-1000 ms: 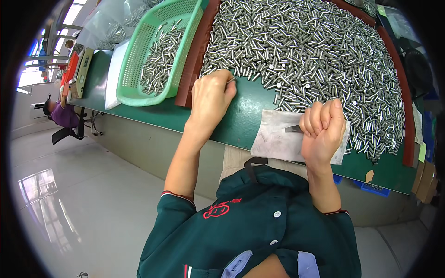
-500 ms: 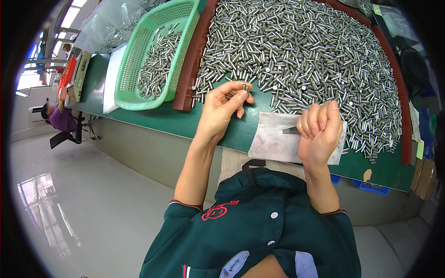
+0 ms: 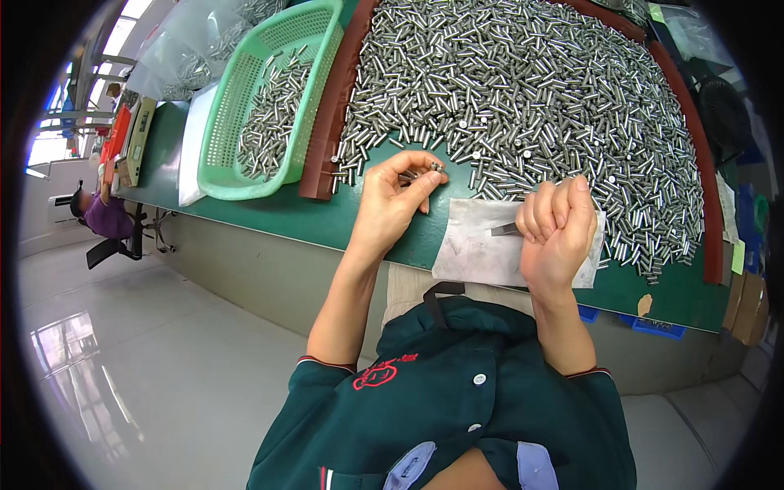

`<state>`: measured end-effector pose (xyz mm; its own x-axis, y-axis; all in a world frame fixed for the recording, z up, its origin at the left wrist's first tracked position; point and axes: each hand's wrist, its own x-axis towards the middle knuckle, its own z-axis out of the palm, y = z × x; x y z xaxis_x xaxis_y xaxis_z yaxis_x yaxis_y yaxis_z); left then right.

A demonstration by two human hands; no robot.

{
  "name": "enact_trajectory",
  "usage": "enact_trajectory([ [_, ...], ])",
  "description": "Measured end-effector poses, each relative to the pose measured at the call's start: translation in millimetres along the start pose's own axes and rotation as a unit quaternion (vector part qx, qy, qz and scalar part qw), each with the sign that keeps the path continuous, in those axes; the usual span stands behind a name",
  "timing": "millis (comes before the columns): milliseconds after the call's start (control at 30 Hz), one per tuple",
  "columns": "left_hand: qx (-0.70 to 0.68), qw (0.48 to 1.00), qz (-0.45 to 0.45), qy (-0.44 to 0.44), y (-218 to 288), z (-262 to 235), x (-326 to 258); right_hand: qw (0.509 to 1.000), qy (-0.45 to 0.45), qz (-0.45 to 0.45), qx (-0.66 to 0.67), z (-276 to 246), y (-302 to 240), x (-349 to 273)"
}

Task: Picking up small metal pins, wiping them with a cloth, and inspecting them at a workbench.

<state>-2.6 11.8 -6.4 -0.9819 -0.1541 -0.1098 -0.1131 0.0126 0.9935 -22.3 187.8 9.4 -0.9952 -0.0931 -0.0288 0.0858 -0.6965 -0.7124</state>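
Left hand (image 3: 394,194) pinches metal pins (image 3: 438,167), near side of pile (image 3: 523,86); right hand (image 3: 559,224) clamped on metal strip (image 3: 505,230) over sheet (image 3: 472,255).

The view comes from the left of two fisheye cameras worn on the person's head. It faces steeply down over the shirt front (image 3: 433,380) onto the green workbench (image 3: 322,224). The left hand (image 3: 392,198) and right hand (image 3: 557,231) appear mid-frame at close range; the floor (image 3: 163,327) lies farther off. Straight edges bow toward the dark, rounded rim.
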Motion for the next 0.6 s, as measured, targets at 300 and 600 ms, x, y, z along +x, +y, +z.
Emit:
enact_trajectory([
  [300, 0.035, 0.999, -0.004, 0.013, 0.0, 4.2, -1.6, 1.0, 0.003, 0.0, 0.003, -0.7, 0.5, 0.7],
  [600, 0.05, 0.997, 0.052, 0.025, -4.8, 6.9, -6.4, 1.0, 0.009, 0.0, -0.005, -0.6, 0.1, 0.7],
])
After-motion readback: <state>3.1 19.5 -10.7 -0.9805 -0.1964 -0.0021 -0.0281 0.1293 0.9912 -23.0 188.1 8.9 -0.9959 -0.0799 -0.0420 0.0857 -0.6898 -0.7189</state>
